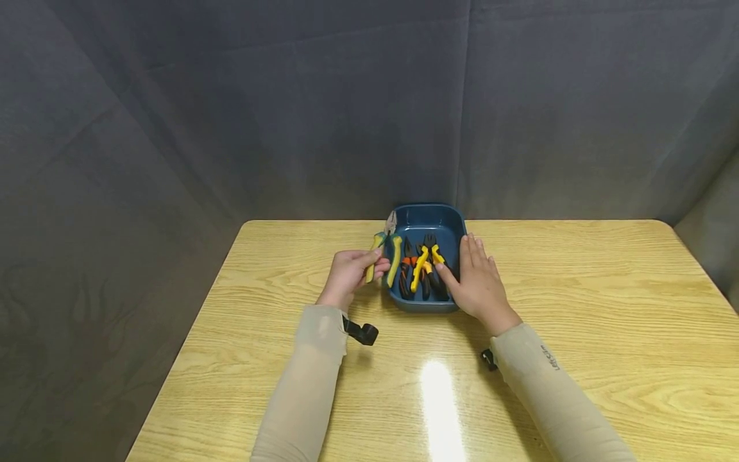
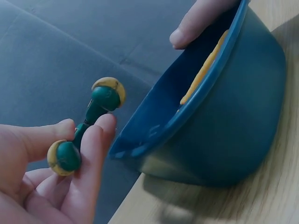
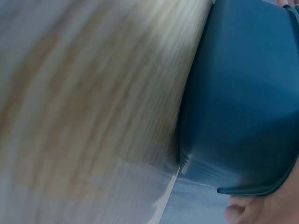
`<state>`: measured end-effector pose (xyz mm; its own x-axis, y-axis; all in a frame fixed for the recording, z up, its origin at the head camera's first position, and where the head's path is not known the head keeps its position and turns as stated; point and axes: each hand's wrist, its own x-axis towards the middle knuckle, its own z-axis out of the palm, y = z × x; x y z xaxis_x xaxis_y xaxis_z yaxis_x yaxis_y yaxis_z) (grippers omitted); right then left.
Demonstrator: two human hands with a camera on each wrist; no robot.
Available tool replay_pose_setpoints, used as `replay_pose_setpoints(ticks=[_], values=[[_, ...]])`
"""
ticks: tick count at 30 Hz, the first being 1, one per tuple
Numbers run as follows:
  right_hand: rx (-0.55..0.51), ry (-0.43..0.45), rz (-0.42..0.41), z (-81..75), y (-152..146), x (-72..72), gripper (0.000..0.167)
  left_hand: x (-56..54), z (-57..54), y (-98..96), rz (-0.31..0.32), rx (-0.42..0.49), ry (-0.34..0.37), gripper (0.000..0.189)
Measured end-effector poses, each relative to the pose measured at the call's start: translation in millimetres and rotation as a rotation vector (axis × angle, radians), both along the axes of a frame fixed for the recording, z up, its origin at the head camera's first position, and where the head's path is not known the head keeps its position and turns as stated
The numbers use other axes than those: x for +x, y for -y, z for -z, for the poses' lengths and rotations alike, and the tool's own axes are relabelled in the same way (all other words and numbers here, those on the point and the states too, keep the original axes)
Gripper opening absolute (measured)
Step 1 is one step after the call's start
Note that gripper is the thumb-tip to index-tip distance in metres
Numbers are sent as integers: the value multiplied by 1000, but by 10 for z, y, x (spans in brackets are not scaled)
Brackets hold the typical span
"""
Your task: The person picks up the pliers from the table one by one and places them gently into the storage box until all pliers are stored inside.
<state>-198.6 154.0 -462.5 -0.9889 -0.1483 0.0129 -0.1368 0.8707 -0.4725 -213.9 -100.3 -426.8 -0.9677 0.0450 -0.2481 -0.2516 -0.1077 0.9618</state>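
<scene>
My left hand (image 1: 348, 273) pinches a pair of pliers (image 1: 395, 263) with yellow and green handles, between thumb and fingers. The pliers' metal head points away from me, over the left rim of a blue plastic basin (image 1: 427, 308). In the left wrist view, the handle ends of the pliers (image 2: 105, 98) stand apart. My right hand (image 1: 482, 289) rests on the basin's right rim, its fingers straight and the thumb reaching over the inside. Inside the basin lie yellow-and-black pliers (image 1: 420, 269) and orange-and-black pliers (image 1: 405, 277), partly overlapping.
The basin stands near the back edge of a wood-grain table (image 1: 577, 289). A grey cloth (image 1: 346, 115) hangs behind the table. Black straps with small cameras sit at both wrists, such as the left wrist camera (image 1: 366, 333).
</scene>
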Motion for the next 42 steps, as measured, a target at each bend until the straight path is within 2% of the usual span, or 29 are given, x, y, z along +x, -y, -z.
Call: replay_pose_setpoints(ticks=[11, 18, 27, 42], values=[[-1, -13, 5, 12, 21, 1, 90, -45, -60, -152, 3, -8, 15, 30], [-1, -19, 16, 3, 22, 7, 90, -100, -74, -235, 3, -4, 23, 35], [2, -22, 9, 10, 23, -5, 89, -141, -38, -343, -34, 27, -7, 38], [2, -20, 15, -11, 28, -2, 89, -155, 18, -449, -59, -2, -12, 34]])
